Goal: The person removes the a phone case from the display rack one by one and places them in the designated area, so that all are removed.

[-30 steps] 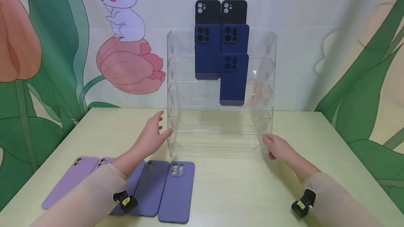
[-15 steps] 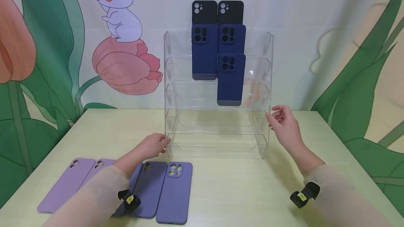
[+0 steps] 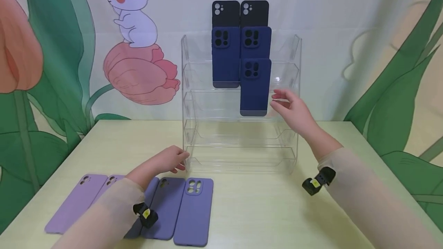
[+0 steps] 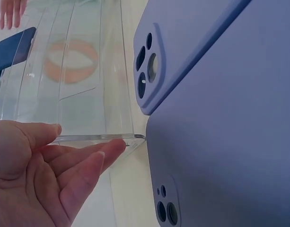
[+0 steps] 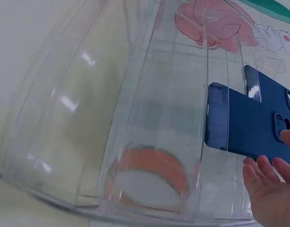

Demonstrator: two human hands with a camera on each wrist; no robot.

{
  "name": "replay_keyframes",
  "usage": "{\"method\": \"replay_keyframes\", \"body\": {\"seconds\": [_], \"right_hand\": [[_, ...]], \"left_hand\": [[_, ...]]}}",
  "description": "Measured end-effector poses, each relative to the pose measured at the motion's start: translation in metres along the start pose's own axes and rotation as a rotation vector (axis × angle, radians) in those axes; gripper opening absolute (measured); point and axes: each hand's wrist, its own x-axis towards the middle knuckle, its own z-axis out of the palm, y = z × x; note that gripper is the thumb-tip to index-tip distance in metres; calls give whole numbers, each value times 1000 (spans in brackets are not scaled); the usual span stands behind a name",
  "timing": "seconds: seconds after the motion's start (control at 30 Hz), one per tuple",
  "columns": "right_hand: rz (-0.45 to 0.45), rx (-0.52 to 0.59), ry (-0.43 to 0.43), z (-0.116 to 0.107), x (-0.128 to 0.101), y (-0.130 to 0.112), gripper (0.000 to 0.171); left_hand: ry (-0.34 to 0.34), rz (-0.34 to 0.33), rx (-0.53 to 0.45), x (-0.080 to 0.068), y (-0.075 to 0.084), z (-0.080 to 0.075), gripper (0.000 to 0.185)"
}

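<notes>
A clear acrylic tiered display rack (image 3: pixel 238 153) stands on the table, with phone cases on its upper tiers. Two black phone cases (image 3: pixel 254 12) are at the top, two dark blue ones (image 3: pixel 226 62) below them, and a single dark blue phone case (image 3: pixel 255 87) lower on the right. My left hand (image 3: pixel 169 159) pinches the rack's left side edge near the bottom, thumb on one face and fingers on the other in the left wrist view. My right hand (image 3: pixel 294 112) is raised beside the lowest blue case, fingers apart and holding nothing, fingertips close to its right edge.
Several purple phone cases (image 3: pixel 194 214) lie in a row on the front left of the pale table (image 3: pixel 259 210), partly hidden by my left sleeve (image 3: pixel 104 210). Behind the rack hangs a printed cloth (image 3: pixel 328 49).
My right hand has moved up from the rack's lower right side to the lowest blue case. My left hand has dropped to the rack's lower left edge and taken hold there.
</notes>
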Motion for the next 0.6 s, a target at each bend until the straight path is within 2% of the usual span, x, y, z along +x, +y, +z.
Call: {"method": "replay_keyframes", "body": {"seconds": [0.07,0.3,0.5,0.6], "right_hand": [[11,24,-16,4,7,-4,51],[76,40,12,16,21,-8,55],[111,21,31,21,25,-8,53],[94,8,54,24,27,-8,51]], "left_hand": [[-2,7,6,-1,0,-1,37],[-30,7,30,-3,0,-6,38],[-62,22,-41,1,1,-8,49],[-83,11,-97,4,-2,-8,49]]}}
